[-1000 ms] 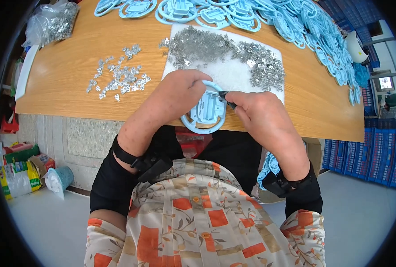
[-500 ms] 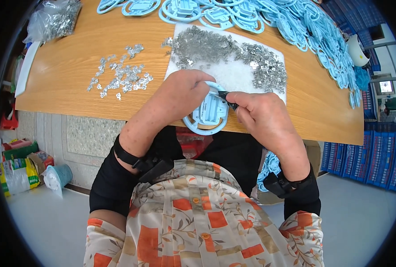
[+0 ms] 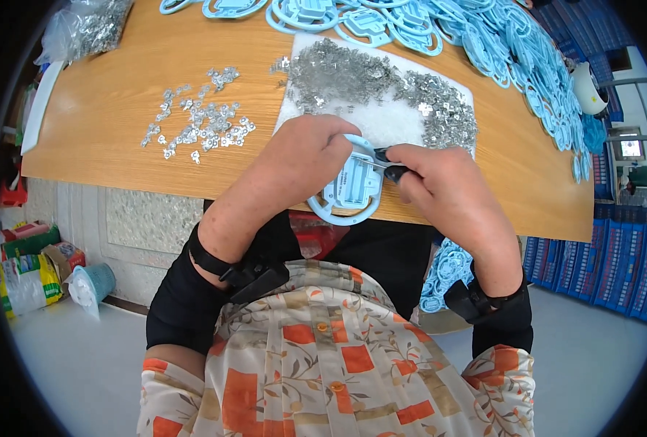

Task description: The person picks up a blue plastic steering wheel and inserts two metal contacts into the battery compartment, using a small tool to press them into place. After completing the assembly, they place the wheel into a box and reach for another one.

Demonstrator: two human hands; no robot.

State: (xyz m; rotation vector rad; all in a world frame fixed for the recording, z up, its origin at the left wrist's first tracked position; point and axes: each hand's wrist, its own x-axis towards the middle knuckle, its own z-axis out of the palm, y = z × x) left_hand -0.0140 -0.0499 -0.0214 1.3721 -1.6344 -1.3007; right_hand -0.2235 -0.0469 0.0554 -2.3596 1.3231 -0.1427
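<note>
A light blue plastic toy steering wheel part [image 3: 354, 191], with a rectangular compartment in its middle, is held at the near edge of the table. My left hand [image 3: 316, 149] is closed on its upper left rim, most of the fingers out of sight. In my right hand [image 3: 440, 175], thumb and forefinger pinch a small tool with black grips [image 3: 394, 173]. Its thin metal end reaches over the compartment's upper part. Whether that end holds a small metal piece cannot be made out.
Behind my hands, a white pad [image 3: 385, 122] carries heaps of small metal clips [image 3: 342, 73]. More loose clips [image 3: 207, 124] lie on the table [image 3: 120, 95] to the left, near a plastic bag of clips [image 3: 98, 33]. Many blue wheel parts [image 3: 483, 44] are piled far right.
My right hand has shifted slightly right, and the tool's black grips now show farther apart. The view has moved a little; my left hand keeps its hold on the wheel part.
</note>
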